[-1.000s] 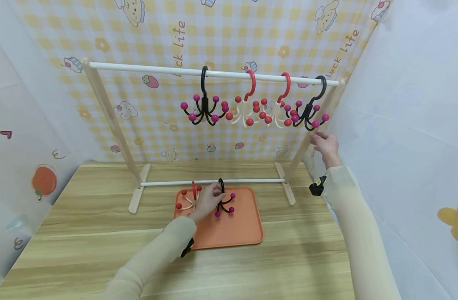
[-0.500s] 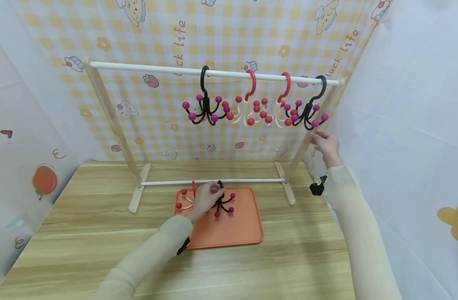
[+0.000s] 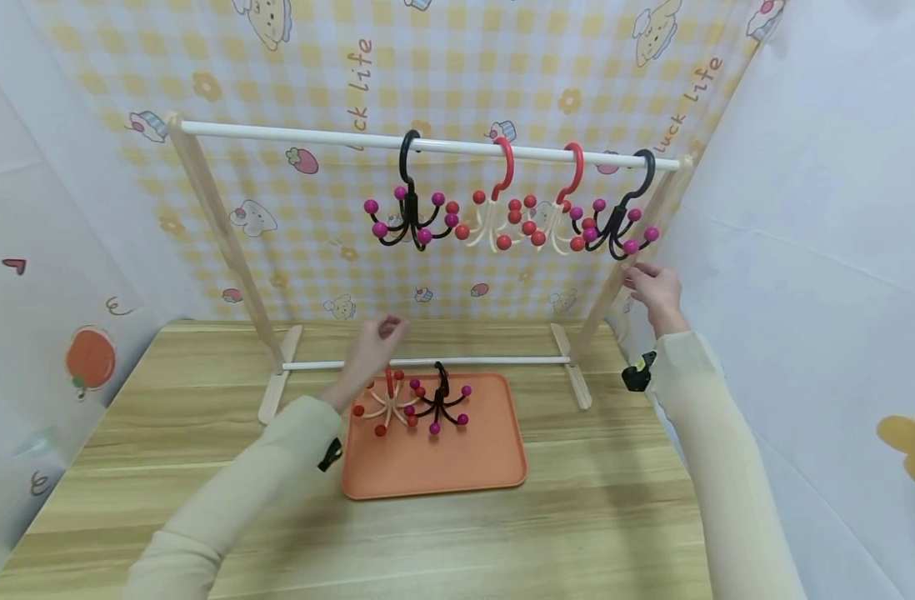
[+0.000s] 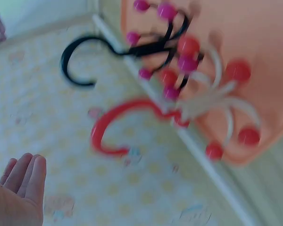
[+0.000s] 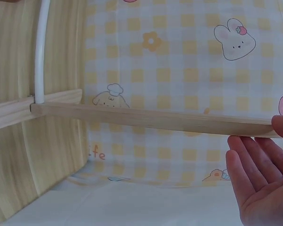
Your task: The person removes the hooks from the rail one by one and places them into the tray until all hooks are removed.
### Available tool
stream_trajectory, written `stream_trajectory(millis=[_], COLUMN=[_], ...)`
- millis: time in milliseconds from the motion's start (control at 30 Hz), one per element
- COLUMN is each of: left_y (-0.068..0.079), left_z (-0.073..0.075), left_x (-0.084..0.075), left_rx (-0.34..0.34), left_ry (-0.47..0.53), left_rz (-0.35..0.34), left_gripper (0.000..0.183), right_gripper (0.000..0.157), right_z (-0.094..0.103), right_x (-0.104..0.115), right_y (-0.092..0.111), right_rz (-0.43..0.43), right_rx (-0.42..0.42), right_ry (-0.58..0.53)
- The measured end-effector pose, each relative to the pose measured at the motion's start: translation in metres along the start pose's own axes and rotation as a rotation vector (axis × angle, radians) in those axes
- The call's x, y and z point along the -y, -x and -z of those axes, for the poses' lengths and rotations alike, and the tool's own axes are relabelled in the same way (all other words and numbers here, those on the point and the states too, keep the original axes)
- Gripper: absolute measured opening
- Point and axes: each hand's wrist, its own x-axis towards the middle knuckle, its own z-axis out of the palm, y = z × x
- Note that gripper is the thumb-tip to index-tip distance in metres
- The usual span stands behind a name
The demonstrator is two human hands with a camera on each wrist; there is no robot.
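My left hand [image 3: 375,343] is above the back-left edge of the orange tray [image 3: 465,467], holding nothing. In the left wrist view its fingers [image 4: 30,176] look nearly straight. On the tray sit two multi-arm hook hangers side by side: a cream one with a red hook [image 3: 389,406] and red balls, and a black one [image 3: 439,402] with magenta balls. Both hooks point up, and the ball tips overlap. My right hand [image 3: 655,292] holds the right wooden post [image 5: 170,118] of the rack, thumb on one side and fingertips on the other.
From the rack's white top rail [image 3: 292,136] hang a black hanger [image 3: 410,208], two red-hooked cream ones and another black hanger [image 3: 616,223] at the right end. A lower white bar [image 3: 322,366] runs behind the tray. Patterned cloth walls surround the wooden table [image 3: 202,467].
My left hand has let go of the black hanger on the tray and moved up and left, above the red-hooked one. The right hand stays at the post.
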Motion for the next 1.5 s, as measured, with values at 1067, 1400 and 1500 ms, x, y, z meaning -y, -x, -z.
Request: stream_trajectory(millis=[1067,1400,1500], left_y=[-0.039,-0.038,-0.039], left_z=[0.162,0.175,0.179], left_x=[-0.037,-0.03,-0.029], left_rx=[-0.676,-0.655,-0.622], left_ry=[-0.2,-0.11,-0.049], left_rz=[-0.206,-0.036,0.004], left_gripper=[0.061,0.061,0.063], right_gripper=[0.049,0.047,0.048], right_z=[0.005,0.005,0.005], right_x=[0.001,-0.001,-0.001], right_y=[-0.003,-0.002,-0.001], right_rz=[0.052,0.062,0.061], right_rx=[0.026,0.015,0.016], right_ry=[0.025,0.064,0.067])
